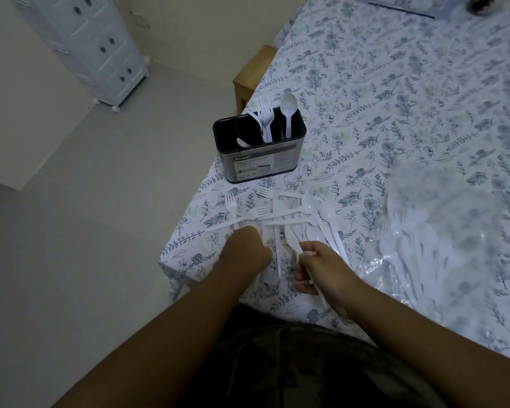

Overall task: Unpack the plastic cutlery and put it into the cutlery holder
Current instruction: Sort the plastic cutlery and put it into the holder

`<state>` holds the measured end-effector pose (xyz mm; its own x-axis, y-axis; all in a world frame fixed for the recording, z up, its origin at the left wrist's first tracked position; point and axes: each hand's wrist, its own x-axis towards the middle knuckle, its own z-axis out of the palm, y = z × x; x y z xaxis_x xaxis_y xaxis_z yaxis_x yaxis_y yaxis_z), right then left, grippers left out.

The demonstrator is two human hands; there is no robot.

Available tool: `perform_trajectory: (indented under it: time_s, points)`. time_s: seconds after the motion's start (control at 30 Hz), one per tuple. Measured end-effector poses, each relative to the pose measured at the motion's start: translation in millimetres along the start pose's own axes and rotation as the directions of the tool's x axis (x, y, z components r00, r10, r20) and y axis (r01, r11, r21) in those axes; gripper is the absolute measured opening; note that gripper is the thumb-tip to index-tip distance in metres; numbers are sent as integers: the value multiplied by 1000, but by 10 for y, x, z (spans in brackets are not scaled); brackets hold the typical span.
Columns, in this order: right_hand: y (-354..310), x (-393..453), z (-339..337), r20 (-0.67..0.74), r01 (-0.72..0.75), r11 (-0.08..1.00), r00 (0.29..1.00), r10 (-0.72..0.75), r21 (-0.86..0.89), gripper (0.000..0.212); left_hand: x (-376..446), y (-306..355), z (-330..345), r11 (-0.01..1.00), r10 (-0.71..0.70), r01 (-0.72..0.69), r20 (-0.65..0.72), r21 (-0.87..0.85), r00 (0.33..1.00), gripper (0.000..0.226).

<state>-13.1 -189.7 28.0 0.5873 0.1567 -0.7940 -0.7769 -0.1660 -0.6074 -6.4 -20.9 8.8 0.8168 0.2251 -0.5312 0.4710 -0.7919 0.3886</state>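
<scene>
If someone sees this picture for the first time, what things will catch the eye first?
The dark cutlery holder stands near the table's left edge, with white forks and a spoon sticking up from it. In front of it, loose white cutlery lies scattered on the flowered cloth. Nearest the camera, the right hand holds a white piece, while the left hand is closed beside it.
</scene>
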Motion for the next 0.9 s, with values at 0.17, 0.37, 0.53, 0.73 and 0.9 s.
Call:
perform_trajectory:
  time_s: [0.17, 0.37, 0.53, 0.73, 0.9]
  points:
    - [-26, 24, 45, -24, -15, 999, 1000, 14, -31, 23, -45, -28, 41, 999, 11, -10, 21, -32, 1000, 27]
    - [12, 19, 60, 61, -53, 991, 997, 46, 119, 28, -210, -115, 13, 918, -114, 161, 148, -363, 982, 30]
    - [22, -59, 85, 206, -144, 966, 974, 99, 215, 18, -402, -21, 58, 892, -27, 97, 161, -442, 987, 47]
    - [29, -79, 8, 186, -117, 963, 980, 73, 242, 6, -346, 54, -4, 944, 132, -93, 104, -316, 986, 36]
    - [-3, -81, -53, 211, -110, 936, 977, 40, 333, 11, -353, 95, -33, 953, 189, -142, 158, -268, 969, 26]
